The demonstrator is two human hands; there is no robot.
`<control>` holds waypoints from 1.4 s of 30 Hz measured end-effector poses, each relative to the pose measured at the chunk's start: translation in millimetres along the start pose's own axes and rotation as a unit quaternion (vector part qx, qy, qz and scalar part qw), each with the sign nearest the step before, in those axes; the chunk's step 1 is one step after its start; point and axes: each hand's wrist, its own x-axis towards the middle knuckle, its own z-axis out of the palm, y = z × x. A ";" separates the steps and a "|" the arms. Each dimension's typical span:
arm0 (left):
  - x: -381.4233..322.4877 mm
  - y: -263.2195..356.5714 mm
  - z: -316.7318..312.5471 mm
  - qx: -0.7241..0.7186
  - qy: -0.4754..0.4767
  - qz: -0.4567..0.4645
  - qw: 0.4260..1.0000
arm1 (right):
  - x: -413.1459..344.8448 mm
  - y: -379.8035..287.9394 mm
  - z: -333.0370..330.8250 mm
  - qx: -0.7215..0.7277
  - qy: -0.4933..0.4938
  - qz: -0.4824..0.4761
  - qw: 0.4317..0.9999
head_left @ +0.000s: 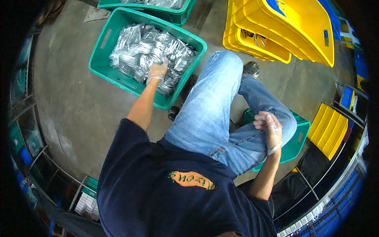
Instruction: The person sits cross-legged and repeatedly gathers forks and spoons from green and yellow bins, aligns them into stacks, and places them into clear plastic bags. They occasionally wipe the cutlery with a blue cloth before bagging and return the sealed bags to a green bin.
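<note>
Metal cutlery in clear plastic wrapping [142, 50] lies piled in a green plastic crate [96, 60] on the floor. My left hand [157, 71], in a thin clear glove, reaches over the crate's near side and touches the pile; its fingertips are among the packets, and whether they grip one cannot be told. My right hand [269, 126], also in a clear glove, rests above my bent leg with its fingers curled inward. Nothing can be made out in it.
A second green crate with similar packets [177, 14] stands at the top. Stacked yellow bins [257, 26] stand at upper right, with metal and brown items in the lower one. Another green crate [296, 142] is beside my right leg. Metal-framed racks line both sides.
</note>
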 end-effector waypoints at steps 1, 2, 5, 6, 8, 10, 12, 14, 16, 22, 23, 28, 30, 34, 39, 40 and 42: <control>-4.1 9.9 3.6 -0.009 0.015 -0.034 0.999 | -0.9 1.0 0.2 -0.008 -0.004 -0.001 1.000; -9.4 20.2 7.3 -0.022 0.023 -0.064 0.997 | -1.1 1.7 0.6 -0.008 -0.005 -0.001 1.000; -18.8 43.1 9.2 -0.034 0.025 -0.116 0.992 | -2.7 2.0 1.5 -0.002 -0.008 -0.016 1.000; -17.6 52.9 10.2 0.014 0.024 -0.146 0.989 | -3.1 2.1 2.4 -0.002 -0.010 -0.010 1.000; -16.8 61.5 13.8 -0.011 0.045 -0.158 0.986 | -2.6 1.6 3.3 -0.002 -0.013 -0.017 1.000; -15.4 63.4 19.9 -0.034 0.065 -0.176 0.982 | -2.0 1.6 3.8 -0.004 -0.007 -0.013 1.000; -14.3 60.7 26.0 -0.010 0.084 -0.165 0.983 | -1.6 2.1 3.6 -0.007 -0.007 -0.013 1.000; -13.0 58.0 29.5 0.043 0.134 -0.101 0.985 | -0.9 2.6 2.9 -0.011 -0.003 -0.015 1.000; -12.7 58.3 29.6 0.007 0.140 -0.081 0.987 | 0.1 3.2 2.1 0.002 -0.010 -0.013 1.000; -28.0 75.7 15.0 0.086 0.187 -0.079 0.975 | 0.3 2.1 1.7 0.021 -0.019 -0.010 1.000; -30.9 78.2 12.4 0.109 0.254 -0.008 0.961 | 0.5 1.5 1.8 0.029 -0.017 -0.007 0.999; -14.5 95.6 7.8 0.159 0.256 0.438 0.847 | 0.0 0.2 1.7 0.005 -0.017 -0.013 1.000; 3.9 107.1 14.2 0.237 0.218 0.542 0.776 | -0.7 0.5 1.3 0.007 -0.020 -0.009 1.000; 35.0 118.3 27.0 0.403 0.144 0.570 0.701 | -0.1 1.1 0.4 0.014 -0.019 -0.013 1.000; 28.8 97.0 6.6 0.309 0.162 0.634 0.690 | 0.7 -0.7 1.5 0.016 -0.012 -0.020 1.000; 20.5 92.1 -4.5 0.267 0.173 0.629 0.709 | 1.4 -3.1 3.5 0.026 -0.007 -0.026 0.999; -4.8 86.3 -33.5 0.195 0.166 0.586 0.769 | 4.9 -13.4 12.3 0.007 0.016 -0.055 0.998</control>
